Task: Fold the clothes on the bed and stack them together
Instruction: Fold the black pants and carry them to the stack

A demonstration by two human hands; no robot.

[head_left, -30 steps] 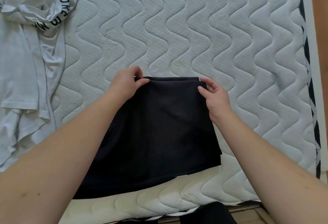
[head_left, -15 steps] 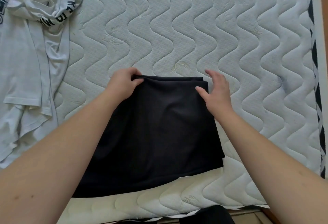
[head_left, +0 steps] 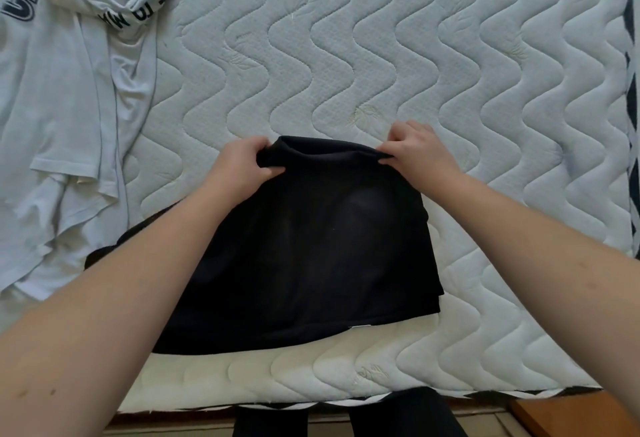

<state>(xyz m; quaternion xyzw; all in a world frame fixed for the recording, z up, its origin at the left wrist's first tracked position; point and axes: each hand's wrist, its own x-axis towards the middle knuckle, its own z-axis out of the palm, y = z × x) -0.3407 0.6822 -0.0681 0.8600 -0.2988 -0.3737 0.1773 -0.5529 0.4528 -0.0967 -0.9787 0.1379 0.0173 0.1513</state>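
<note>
A: What do we see of the hands?

B: We see the left hand with fingers curled round the far-left corner of the folded black garment, and the right hand pinching its far-right corner.

A: And where does it lie?

B: On the quilted mattress, near its front edge. We count 1 white printed T-shirt, crumpled, to the left.

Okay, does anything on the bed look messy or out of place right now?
Yes. The white T-shirts lie crumpled and unfolded at the mattress's left side. The black garment is neat, its far edge gripped by the left hand and right hand.
</note>
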